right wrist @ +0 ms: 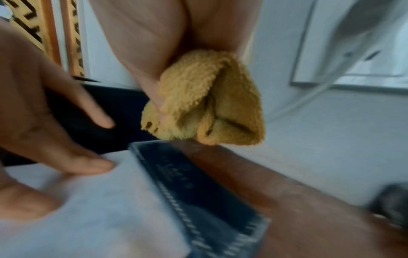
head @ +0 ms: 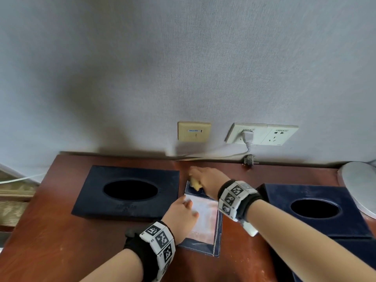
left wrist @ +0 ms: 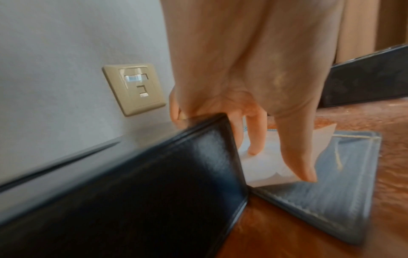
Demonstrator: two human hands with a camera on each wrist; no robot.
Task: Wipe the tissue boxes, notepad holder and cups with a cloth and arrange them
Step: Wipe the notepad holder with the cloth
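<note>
A dark blue notepad holder [head: 216,244] with white paper [head: 203,218] lies on the wooden table [head: 61,231] between two dark tissue boxes, one to its left [head: 97,192] and one to its right [head: 350,212]. My left hand [head: 181,210] presses straight fingers [left wrist: 295,157] on the paper [left wrist: 260,167], beside the left box [left wrist: 154,192]. My right hand [head: 209,178] grips a bunched yellow cloth [head: 195,184] at the holder's far edge. In the right wrist view the cloth [right wrist: 205,104] hangs just over the holder's top band [right wrist: 198,183]. No cups are in view.
Against the wall behind are a beige socket [head: 193,131] and a white outlet [head: 262,134] with a plugged cable trailing left. A loose dark plug [head: 249,159] lies at the table's back edge. A round silver object [head: 360,186] sits at the far right.
</note>
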